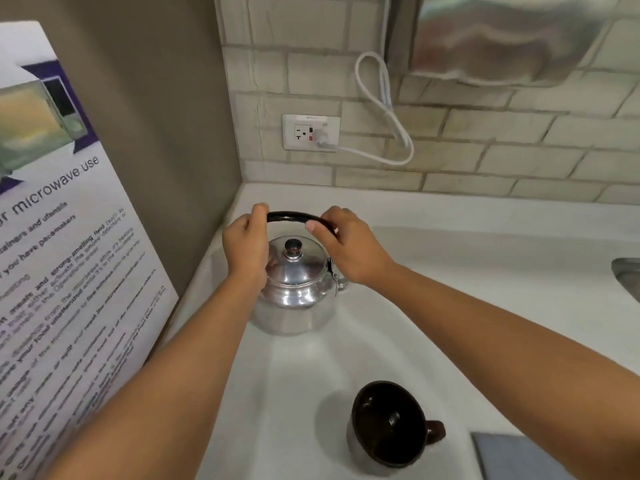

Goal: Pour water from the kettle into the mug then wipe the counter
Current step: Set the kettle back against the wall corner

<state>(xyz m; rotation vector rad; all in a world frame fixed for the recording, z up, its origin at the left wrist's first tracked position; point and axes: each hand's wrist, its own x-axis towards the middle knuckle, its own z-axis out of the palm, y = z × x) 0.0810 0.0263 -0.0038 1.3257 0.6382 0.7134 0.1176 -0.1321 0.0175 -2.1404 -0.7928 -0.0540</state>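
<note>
A shiny metal kettle [298,289] with a black knob on its lid stands on the white counter [485,271], near the back left corner. Its black arched handle [291,216] is upright. My left hand [247,244] grips the handle's left end and my right hand [346,247] grips its right end. A dark mug [389,424] with a dark inside stands upright on the counter nearer to me, its handle pointing right. A grey-blue cloth [512,455] lies flat at the bottom right, partly hidden by my right forearm.
A tall panel with a microwave-use poster [69,254] stands along the left. The tiled back wall carries a socket [311,133] with a white cable [381,109]. A metal appliance [502,36] hangs at top right. A steel sink edge [628,275] shows at the right.
</note>
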